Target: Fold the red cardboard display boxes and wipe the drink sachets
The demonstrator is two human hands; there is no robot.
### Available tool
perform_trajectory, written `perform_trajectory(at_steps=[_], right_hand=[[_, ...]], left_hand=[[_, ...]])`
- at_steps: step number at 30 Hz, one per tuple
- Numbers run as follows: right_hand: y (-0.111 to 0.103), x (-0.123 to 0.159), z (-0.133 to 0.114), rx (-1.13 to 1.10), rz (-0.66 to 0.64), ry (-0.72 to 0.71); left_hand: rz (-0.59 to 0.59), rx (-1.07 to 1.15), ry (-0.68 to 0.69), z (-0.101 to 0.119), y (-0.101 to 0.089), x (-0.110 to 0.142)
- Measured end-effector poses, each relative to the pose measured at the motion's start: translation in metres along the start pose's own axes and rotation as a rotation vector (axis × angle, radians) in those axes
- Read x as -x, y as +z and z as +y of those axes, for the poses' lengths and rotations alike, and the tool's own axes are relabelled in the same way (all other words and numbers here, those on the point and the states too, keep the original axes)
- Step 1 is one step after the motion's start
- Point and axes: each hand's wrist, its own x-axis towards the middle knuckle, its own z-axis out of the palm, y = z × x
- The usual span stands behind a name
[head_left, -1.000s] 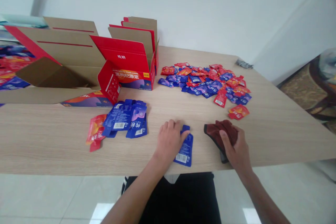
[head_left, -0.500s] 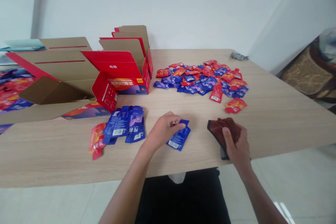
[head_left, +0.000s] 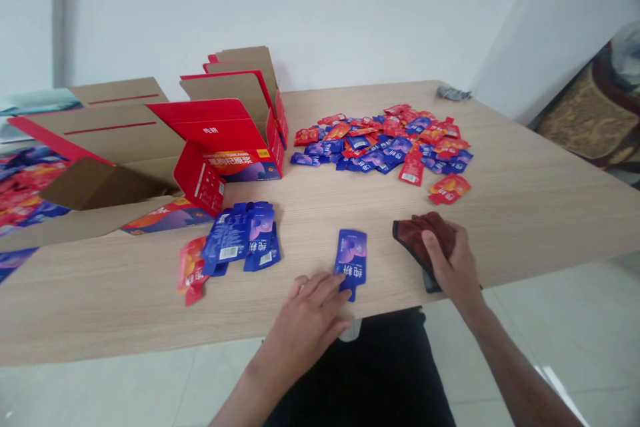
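Single blue pouch (head_left: 351,257) lying flat near the table's front edge, printed face up, narrow end toward the person; left hand (head_left: 309,321) at that end, palm down, fingers loosely spread and fingertips on it, not gripping, while right hand (head_left: 453,260), just beyond to the right, has thumb and fingers closed round a bunched dark-red cloth (head_left: 425,243). Left of the pouch, overlapping blue pouches (head_left: 243,237) beside a red one (head_left: 193,270), open printed cartons (head_left: 235,147) behind them; farther back, a mixed red-and-blue heap (head_left: 383,140) spread on the pale wooden table (head_left: 525,193).
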Motion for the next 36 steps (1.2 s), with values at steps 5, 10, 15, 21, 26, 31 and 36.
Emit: perform_trajectory(at_steps=[5,10,15,21,26,31,36], right_hand=[[0.003,-0.013,-0.033,-0.019,-0.021,-0.220],[0.028,0.009,-0.081,0.024,-0.322,-0.724],[0.065,0.027,-0.080,0.197,-0.662,-1.074],[0.095,-0.044,-0.068,0.398,-0.431,-1.017],[0.075,-0.059,-0.088,0.358,-0.242,-0.903],[0.051,0.009,-0.090,0.183,-0.511,-1.010],[0.069,0.021,-0.069,0.229,-0.620,-1.050]], left_hand=[[0.173,-0.139,0.032,0.020,0.032,0.016],[0.317,-0.199,0.146,0.021,0.054,0.018],[0.313,-0.219,0.169,0.014,0.056,0.020],[0.315,-0.249,0.196,0.012,0.061,0.020],[0.323,-0.216,0.174,0.013,0.063,0.021],[0.349,-0.170,0.142,0.016,0.066,0.021],[0.339,-0.149,0.130,0.018,0.066,0.021]])
